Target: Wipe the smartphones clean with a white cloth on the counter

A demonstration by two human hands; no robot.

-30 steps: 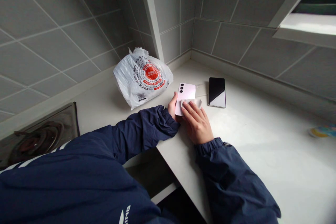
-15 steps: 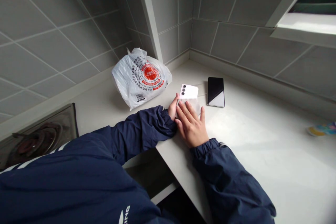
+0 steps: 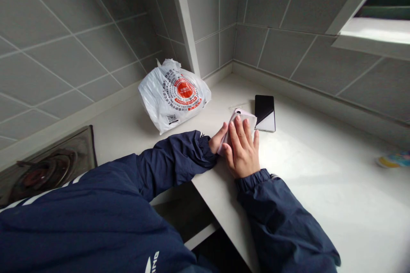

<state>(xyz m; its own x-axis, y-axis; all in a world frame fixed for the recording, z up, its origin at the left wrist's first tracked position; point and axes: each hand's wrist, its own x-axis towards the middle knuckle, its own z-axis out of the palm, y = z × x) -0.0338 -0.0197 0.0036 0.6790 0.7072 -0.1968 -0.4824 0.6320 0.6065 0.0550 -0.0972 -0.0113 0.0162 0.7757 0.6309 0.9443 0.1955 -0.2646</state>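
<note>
A pale pink phone (image 3: 248, 116) lies back up on the white counter (image 3: 307, 179), mostly covered by my hands. My right hand (image 3: 243, 149) lies flat on top of it with fingers stretched out; whether a white wipe is still under the palm is hidden. My left hand (image 3: 218, 138) pinches the phone's left edge, with only the thumb and part of the fingers showing past the dark blue sleeve. A second phone (image 3: 265, 112), black screen up, lies just right of the pink one.
A white plastic bag (image 3: 173, 94) with a red round print sits at the back left against the grey tiled wall. A gas hob (image 3: 48, 166) is at the far left. A colourful small item (image 3: 393, 160) lies at the right edge.
My right hand slid forward over the pink phone, so its camera end is now covered. The phone has turned slightly toward the black phone. The white wipe seen earlier is out of sight.
</note>
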